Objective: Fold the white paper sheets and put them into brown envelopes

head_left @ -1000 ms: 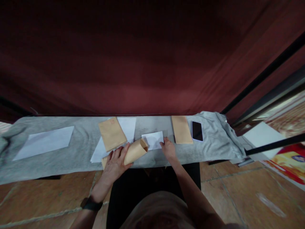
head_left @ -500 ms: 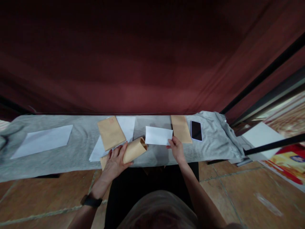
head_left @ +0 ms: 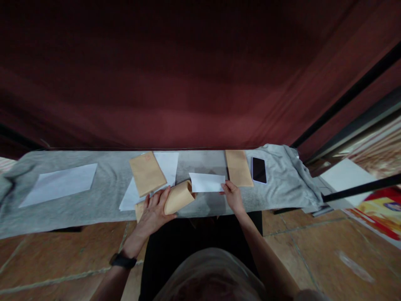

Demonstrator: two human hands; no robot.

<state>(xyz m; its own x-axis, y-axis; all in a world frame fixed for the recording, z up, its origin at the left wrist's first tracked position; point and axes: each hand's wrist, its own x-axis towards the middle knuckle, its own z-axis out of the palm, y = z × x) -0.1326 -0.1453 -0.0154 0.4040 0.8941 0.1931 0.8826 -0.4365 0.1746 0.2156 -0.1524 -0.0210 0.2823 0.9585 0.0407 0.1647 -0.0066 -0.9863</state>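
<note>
My left hand [head_left: 155, 211] is wrapped over a tan envelope [head_left: 178, 196], bowing it so that its mouth gapes toward the right. My right hand [head_left: 233, 196] pinches the right end of a folded white paper [head_left: 206, 182], held level above the grey cloth [head_left: 94, 200]. The paper's left end sits right at the envelope's open mouth. I cannot tell whether it is inside. A black watch [head_left: 123, 260] is on my left wrist.
On the cloth lie another tan envelope [head_left: 147, 173] over white sheets [head_left: 167, 165], a white sheet [head_left: 59, 184] at far left, a tan envelope [head_left: 238, 168] and a black phone [head_left: 259, 170] at right. A dark red curtain [head_left: 188, 83] hangs behind. Tiled floor lies below.
My right hand lifted the white paper off the cloth, turned it flat and brought it left to the envelope's mouth. My left hand kept the envelope bowed open.
</note>
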